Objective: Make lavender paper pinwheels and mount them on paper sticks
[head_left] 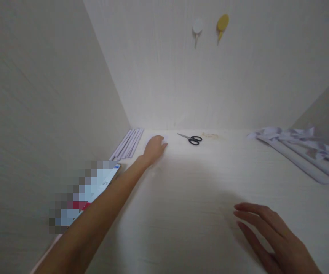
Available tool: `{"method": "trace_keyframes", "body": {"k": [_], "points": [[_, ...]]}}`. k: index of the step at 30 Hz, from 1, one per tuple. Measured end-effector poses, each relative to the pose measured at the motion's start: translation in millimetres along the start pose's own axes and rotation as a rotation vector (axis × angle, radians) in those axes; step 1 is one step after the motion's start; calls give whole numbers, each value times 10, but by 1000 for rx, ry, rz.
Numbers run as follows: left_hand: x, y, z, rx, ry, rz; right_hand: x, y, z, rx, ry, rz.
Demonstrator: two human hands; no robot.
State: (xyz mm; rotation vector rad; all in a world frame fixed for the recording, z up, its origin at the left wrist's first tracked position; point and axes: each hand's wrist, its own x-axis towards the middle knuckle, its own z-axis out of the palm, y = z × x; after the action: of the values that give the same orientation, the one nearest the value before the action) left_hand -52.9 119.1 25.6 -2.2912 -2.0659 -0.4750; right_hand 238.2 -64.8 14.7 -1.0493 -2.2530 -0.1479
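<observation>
The left hand reaches far forward, its fingers bent down over a pale, flat piece that shows just beyond the fingertips; thumb and forefinger stand slightly apart, and I cannot tell whether it grips the piece or only touches it. The right hand, much nearer the wearer, holds nothing, fingers loosely curved and thumb apart from them. Pale rolled sticks lie just left of the left hand, black-handled scissors to its right, and white strips beyond the right hand.
</observation>
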Motion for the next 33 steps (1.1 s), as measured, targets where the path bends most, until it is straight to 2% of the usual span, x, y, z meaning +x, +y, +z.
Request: {"method": "trace_keyframes", "body": {"k": [4,12,18,33], "points": [[169,-171,142,104,-112,-27,-85,-59,-27,-72,54,-54],[196,-187,291,228,-254,-189,-95,-87,19,-120,55,-95],[161,-161,329,270,-255,-193,-94,-92,42,-136,28,-135],[121,-64,231,259,-188,-201,-123,-101,76,-99,6,-95]]}}
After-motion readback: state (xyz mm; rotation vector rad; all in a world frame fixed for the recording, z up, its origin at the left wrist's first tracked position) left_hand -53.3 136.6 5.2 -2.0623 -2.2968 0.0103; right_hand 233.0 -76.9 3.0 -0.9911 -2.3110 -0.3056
